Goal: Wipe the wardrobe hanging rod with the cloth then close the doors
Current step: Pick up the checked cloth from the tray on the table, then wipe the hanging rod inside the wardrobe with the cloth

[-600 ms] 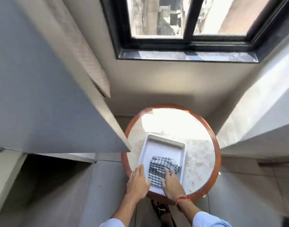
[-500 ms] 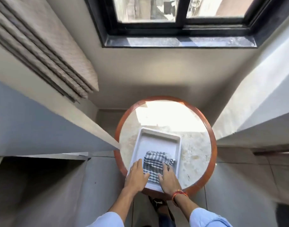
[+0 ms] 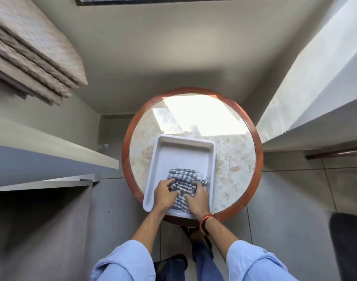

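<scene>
A grey and white checked cloth [image 3: 184, 176] lies bunched in the near half of a white tray [image 3: 181, 148] on a small round table. My left hand [image 3: 165, 195] grips the cloth's left side with curled fingers. My right hand [image 3: 198, 197], with a red thread band at the wrist, grips its right side. An open grey wardrobe door [image 3: 42, 159] juts out at the left, with the dark wardrobe inside [image 3: 32, 230] below it. The hanging rod is out of sight.
The round table [image 3: 234, 159] has a marble top and a brown wooden rim, and stands under a window against the wall. A folded beige blind [image 3: 32, 47] hangs at the upper left. A white slab [image 3: 315, 78] runs along the right. A dark object [image 3: 349, 246] sits at the lower right.
The view has tilted down, so the window has nearly left the frame. Both hands have closed their fingers into the cloth, which was lying under flat fingertips before.
</scene>
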{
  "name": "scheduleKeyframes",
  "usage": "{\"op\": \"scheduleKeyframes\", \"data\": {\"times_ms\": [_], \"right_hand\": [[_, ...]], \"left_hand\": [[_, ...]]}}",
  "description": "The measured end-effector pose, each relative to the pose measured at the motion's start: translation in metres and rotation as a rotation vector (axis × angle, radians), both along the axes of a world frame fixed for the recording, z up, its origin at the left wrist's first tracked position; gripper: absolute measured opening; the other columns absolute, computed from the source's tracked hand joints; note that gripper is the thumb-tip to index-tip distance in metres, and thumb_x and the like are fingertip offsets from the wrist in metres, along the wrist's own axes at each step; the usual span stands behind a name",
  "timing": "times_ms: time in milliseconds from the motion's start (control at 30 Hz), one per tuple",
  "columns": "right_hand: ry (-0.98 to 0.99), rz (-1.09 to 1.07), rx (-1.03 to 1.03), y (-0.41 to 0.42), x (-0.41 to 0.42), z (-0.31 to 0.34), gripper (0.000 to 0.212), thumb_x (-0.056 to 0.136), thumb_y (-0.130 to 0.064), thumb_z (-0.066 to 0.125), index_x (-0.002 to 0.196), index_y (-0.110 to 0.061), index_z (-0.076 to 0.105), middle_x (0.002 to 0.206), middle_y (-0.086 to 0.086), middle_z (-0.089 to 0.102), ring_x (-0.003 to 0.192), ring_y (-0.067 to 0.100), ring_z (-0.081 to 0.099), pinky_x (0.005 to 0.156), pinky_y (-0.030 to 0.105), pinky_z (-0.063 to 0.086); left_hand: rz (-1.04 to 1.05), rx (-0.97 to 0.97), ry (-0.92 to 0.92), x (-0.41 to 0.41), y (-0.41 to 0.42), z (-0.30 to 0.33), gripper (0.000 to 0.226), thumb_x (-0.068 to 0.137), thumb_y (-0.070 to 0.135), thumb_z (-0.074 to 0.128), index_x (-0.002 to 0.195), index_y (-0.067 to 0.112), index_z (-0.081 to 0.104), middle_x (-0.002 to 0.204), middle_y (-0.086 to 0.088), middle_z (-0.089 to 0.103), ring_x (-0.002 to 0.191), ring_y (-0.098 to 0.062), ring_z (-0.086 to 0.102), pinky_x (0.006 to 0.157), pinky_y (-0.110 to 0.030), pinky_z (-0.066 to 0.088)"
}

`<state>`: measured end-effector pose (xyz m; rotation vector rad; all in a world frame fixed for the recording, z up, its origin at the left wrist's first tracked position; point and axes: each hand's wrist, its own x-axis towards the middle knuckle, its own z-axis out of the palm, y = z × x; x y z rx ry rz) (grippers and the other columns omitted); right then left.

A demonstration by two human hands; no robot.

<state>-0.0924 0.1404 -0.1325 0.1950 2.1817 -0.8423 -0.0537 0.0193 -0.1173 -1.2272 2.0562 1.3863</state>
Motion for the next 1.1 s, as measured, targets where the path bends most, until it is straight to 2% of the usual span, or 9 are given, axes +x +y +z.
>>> {"op": "scheduleKeyframes", "data": {"times_ms": [167, 267, 333, 400, 500, 667, 767, 933, 1100], "right_hand": [[-0.173, -0.348, -0.206, -0.002, -0.008, 0.040, 0.039, 0.079, 0.008, 0.070, 0.116, -0.002, 0.069, 0.116, 0.024, 0.070, 0.091, 0.027, 0.065, 0.086, 0.044, 0.057], [-0.242, -0.419, -0.375, -0.019, -0.006, 0.082, 0.037, 0.079, 0.019, 0.064, 0.115, 0.011, 0.068, 0.104, 0.026, 0.068, 0.088, 0.029, 0.062, 0.083, 0.043, 0.054], [-0.280, -0.379, -0.474, -0.039, 0.003, 0.117, 0.038, 0.079, 0.021, 0.063, 0.116, 0.012, 0.068, 0.103, 0.027, 0.067, 0.090, 0.032, 0.064, 0.089, 0.048, 0.055], [-0.295, -0.272, -0.539, -0.066, 0.018, 0.152, 0.038, 0.080, 0.021, 0.063, 0.116, 0.011, 0.069, 0.103, 0.029, 0.069, 0.091, 0.034, 0.066, 0.095, 0.052, 0.056], [-0.278, -0.014, -0.583, -0.120, 0.057, 0.204, 0.037, 0.080, 0.018, 0.066, 0.115, 0.006, 0.072, 0.107, 0.029, 0.075, 0.093, 0.034, 0.071, 0.094, 0.049, 0.060], [-0.133, 0.548, -0.674, -0.222, 0.163, 0.289, 0.035, 0.079, 0.023, 0.065, 0.109, 0.007, 0.075, 0.097, 0.013, 0.072, 0.080, 0.017, 0.065, 0.072, 0.022, 0.053], [-0.194, 0.766, -0.789, -0.279, 0.235, 0.352, 0.039, 0.083, 0.021, 0.066, 0.116, 0.003, 0.074, 0.113, 0.014, 0.074, 0.098, 0.022, 0.068, 0.090, 0.031, 0.058], [-0.067, 1.109, -1.062, -0.363, 0.356, 0.473, 0.042, 0.083, 0.014, 0.070, 0.112, -0.016, 0.078, 0.113, -0.001, 0.075, 0.098, 0.010, 0.070, 0.081, 0.016, 0.058], [0.073, 1.268, -1.399, -0.417, 0.473, 0.611, 0.046, 0.081, 0.016, 0.069, 0.117, -0.011, 0.076, 0.124, 0.006, 0.073, 0.113, 0.018, 0.069, 0.090, 0.018, 0.057]], "left_hand": [[0.199, 0.107, 0.073, 0.014, -0.008, 0.044, 0.048, 0.076, -0.003, 0.075, 0.121, 0.011, 0.068, 0.097, -0.006, 0.068, 0.048, 0.000, 0.063, 0.046, -0.011, 0.050], [0.310, 0.106, 0.136, 0.032, -0.026, 0.088, 0.052, 0.072, -0.015, 0.069, 0.121, 0.003, 0.067, 0.089, -0.011, 0.065, 0.047, -0.003, 0.058, 0.046, -0.013, 0.050], [0.389, 0.081, 0.185, 0.055, -0.045, 0.124, 0.054, 0.070, -0.018, 0.067, 0.119, 0.004, 0.068, 0.101, -0.009, 0.064, 0.066, -0.010, 0.065, 0.060, -0.017, 0.056], [0.473, 0.085, 0.223, 0.086, -0.069, 0.158, 0.054, 0.069, -0.015, 0.066, 0.119, 0.005, 0.068, 0.107, -0.013, 0.069, 0.082, -0.023, 0.068, 0.074, -0.030, 0.058], [0.705, 0.189, 0.341, 0.149, -0.115, 0.206, 0.061, 0.057, -0.008, 0.068, 0.118, -0.006, 0.063, 0.097, -0.019, 0.068, 0.079, -0.026, 0.064, 0.071, -0.031, 0.054], [1.035, 0.216, 0.466, 0.287, -0.183, 0.284, 0.046, 0.072, -0.020, 0.051, 0.116, -0.009, 0.063, 0.098, -0.022, 0.070, 0.079, -0.030, 0.066, 0.070, -0.032, 0.050], [1.199, 0.215, 0.589, 0.380, -0.218, 0.343, 0.046, 0.080, -0.025, 0.043, 0.118, -0.008, 0.061, 0.114, -0.033, 0.063, 0.094, -0.038, 0.063, 0.072, -0.036, 0.049], [1.377, -0.040, 0.801, 0.521, -0.250, 0.468, 0.051, 0.077, -0.033, 0.033, 0.119, -0.019, 0.058, 0.115, -0.033, 0.061, 0.102, -0.039, 0.060, 0.084, -0.038, 0.049], [1.338, -0.643, 0.938, 0.624, -0.248, 0.614, 0.060, 0.076, -0.030, 0.047, 0.130, -0.006, 0.058, 0.131, -0.019, 0.062, 0.115, -0.028, 0.062, 0.107, -0.042, 0.046]]}}
